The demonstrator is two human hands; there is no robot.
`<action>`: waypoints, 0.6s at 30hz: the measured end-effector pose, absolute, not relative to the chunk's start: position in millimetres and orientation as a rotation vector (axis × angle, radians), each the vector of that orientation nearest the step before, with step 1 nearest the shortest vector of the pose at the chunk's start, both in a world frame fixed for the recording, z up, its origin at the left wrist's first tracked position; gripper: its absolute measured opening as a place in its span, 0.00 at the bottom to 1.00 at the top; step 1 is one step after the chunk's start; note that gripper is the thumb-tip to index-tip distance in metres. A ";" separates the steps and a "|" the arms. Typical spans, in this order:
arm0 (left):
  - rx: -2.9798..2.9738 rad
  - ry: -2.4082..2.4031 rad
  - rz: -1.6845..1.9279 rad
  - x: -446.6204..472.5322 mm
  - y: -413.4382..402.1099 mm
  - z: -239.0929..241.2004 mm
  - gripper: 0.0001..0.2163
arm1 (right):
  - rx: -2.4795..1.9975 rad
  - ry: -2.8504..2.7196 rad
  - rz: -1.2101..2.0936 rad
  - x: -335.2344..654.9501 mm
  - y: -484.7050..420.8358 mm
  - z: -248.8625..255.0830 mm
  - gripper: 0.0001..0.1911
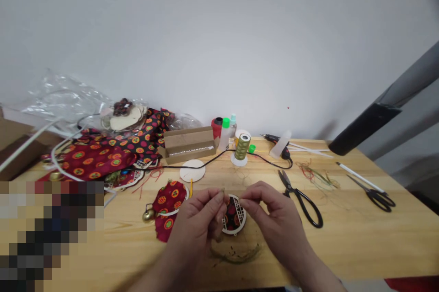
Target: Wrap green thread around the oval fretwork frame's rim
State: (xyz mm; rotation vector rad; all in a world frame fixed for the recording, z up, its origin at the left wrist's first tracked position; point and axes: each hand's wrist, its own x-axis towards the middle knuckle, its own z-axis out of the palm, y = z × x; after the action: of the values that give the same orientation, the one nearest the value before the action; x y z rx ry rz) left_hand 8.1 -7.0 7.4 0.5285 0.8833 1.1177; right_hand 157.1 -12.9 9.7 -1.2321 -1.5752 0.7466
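My left hand (206,214) is closed in a pinch, with a bit of olive-green thread (222,190) showing at its fingertips. Thumb and forefinger of my right hand (274,216) are pressed together at the upper right of a round ornament; whatever they pinch is too small to make out. The round ornament (233,214), a white lattice frame over dark flowered cloth, lies between the hands, partly hidden by the left fingers. A loose bundle of olive threads (238,255) rests below it. Flowered red fabric (166,228) with a brass bell (148,213) is left of my left hand.
Black-handled scissors (303,205) lie close to my right hand, with a second pair (375,198) farther right. Behind stand an olive thread spool (242,148), a cardboard box (188,149) and a glue gun (277,141) with its cable. Patterned cloth (103,155) heaps up at left.
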 end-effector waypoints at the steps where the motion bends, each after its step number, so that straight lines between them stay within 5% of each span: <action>1: 0.531 0.881 1.123 8.1 -7.1 6.5 0.07 | -1.221 -1.552 0.790 151.7 -10.7 9.8 0.05; 11: 0.698 0.900 1.125 7.7 -7.4 -8.5 0.10 | -1.267 -1.121 1.332 143.4 2.8 6.9 0.11; 18: 0.804 0.939 1.073 8.0 -9.1 -13.2 0.10 | -1.247 -1.113 1.365 142.5 5.9 5.2 0.08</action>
State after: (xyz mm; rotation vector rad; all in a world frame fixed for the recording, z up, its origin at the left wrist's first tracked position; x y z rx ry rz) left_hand 8.0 -9.1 -13.2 0.8036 0.9393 1.0728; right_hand 142.5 5.9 5.2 -1.2465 -1.1129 1.3647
